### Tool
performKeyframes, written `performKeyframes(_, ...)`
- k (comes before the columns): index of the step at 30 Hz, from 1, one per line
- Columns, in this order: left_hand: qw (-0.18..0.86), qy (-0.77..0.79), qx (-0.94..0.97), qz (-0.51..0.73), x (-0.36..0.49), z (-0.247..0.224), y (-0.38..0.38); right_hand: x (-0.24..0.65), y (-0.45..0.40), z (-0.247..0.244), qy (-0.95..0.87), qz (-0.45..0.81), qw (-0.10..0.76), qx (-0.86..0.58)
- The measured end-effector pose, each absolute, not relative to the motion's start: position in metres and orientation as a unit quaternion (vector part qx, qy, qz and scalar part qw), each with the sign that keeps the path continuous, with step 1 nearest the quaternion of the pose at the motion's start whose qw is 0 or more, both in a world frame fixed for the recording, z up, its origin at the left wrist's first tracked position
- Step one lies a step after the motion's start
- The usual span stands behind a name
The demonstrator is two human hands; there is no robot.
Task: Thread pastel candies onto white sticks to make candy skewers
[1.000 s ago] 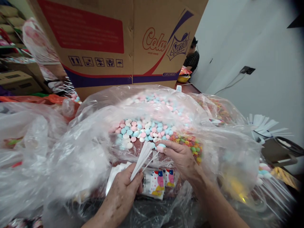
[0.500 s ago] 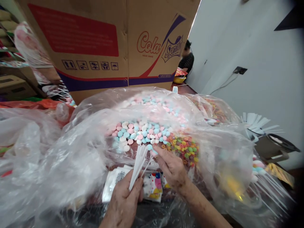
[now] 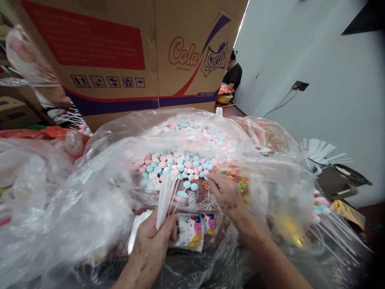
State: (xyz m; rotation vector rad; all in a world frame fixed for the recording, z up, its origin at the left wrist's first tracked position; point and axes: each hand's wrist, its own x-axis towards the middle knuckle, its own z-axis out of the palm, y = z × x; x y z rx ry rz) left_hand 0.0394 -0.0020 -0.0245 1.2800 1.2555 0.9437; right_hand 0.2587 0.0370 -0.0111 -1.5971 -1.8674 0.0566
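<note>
L hand [image 3: 152, 237] clamped on white sticks [image 3: 165, 196], one splayed, prob. so its pink/blue candy [image 3: 181, 196] sits clear. R hand [image 3: 228, 198] nr ring candies [image 3: 242, 185]; can't tell if fingers pinch. Packets [image 3: 195, 231] nr worktop [image 3: 211, 242] front edge, prob. for reach.

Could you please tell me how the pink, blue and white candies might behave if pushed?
The candies look small, so each is probably light. Their rounded outlines suggest they may slide or roll. With many lying close, one push could shift several.
</note>
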Motion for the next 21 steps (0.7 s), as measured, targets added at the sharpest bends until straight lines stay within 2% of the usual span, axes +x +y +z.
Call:
performKeyframes(4, 0.541, 0.518, 0.524, 0.405, 0.038, -0.031, -0.003, 0.268, 0.049, -0.025, -0.751, -0.050, 0.110, -0.649)
performKeyframes(6, 0.549, 0.517, 0.517, 0.405, 0.037, -0.034, -0.003, 0.265, 0.049, -0.030, -0.758, -0.086, 0.050, -0.645)
performKeyframes(13, 0.573, 0.498, 0.483, 0.435, 0.036, -0.038, -0.003, 0.268, 0.055, -0.030, -0.765, -0.074, 0.032, -0.639)
performKeyframes(16, 0.582, 0.502, 0.494, 0.406, 0.035, -0.033, -0.003, 0.271, 0.063, -0.027, -0.789, -0.068, 0.038, -0.610)
performKeyframes(21, 0.572, 0.507, 0.501, 0.406, 0.035, -0.023, -0.003, 0.269, 0.071, -0.019, -0.802, -0.059, -0.001, -0.594)
